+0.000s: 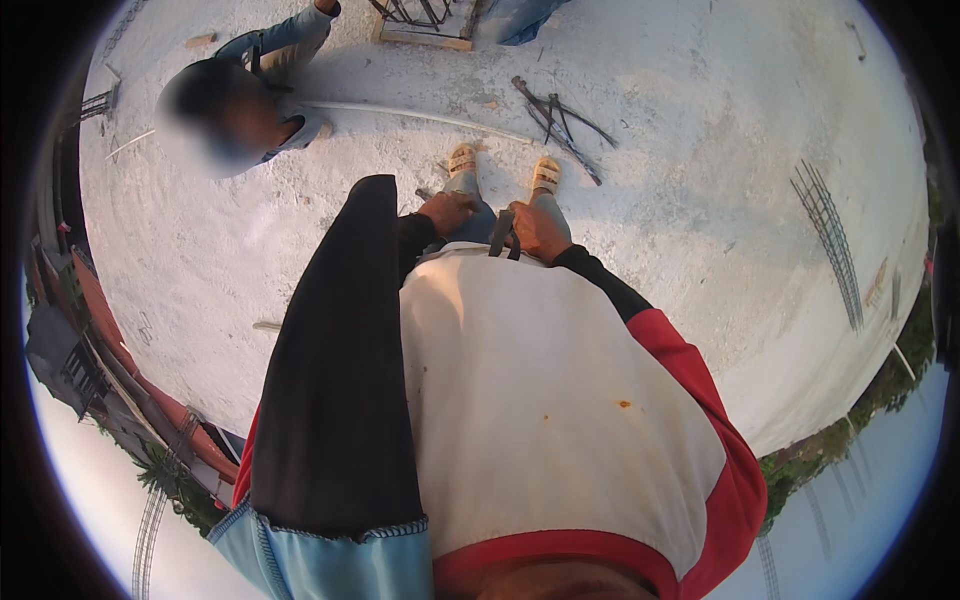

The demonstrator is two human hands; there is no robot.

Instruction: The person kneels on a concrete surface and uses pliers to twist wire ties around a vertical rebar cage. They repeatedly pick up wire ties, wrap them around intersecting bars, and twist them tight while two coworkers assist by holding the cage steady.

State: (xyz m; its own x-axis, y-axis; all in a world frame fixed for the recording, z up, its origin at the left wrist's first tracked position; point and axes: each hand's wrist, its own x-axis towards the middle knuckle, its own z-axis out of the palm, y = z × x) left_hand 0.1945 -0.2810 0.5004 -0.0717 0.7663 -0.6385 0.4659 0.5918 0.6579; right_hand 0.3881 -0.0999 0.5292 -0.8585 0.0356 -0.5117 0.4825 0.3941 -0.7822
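Observation:
I stand on a pale concrete slab [700, 200] and look down my white and red shirt to my feet in light sandals [505, 170]. My left hand [447, 212] rests at my waist with the fingers curled; whether it holds anything is hidden. My right hand [537, 230] sits at my right hip, closed around a short dark strap [501, 234] that hangs beside the shirt hem.
Another person [235, 100] crouches at the upper left beside a long pale pipe [420, 115]. A bundle of bent steel rods [560, 120] lies ahead of my feet. A rebar cage [830, 240] lies at the right; a wooden frame [425, 30] sits at the top. The slab edge drops off at left and right.

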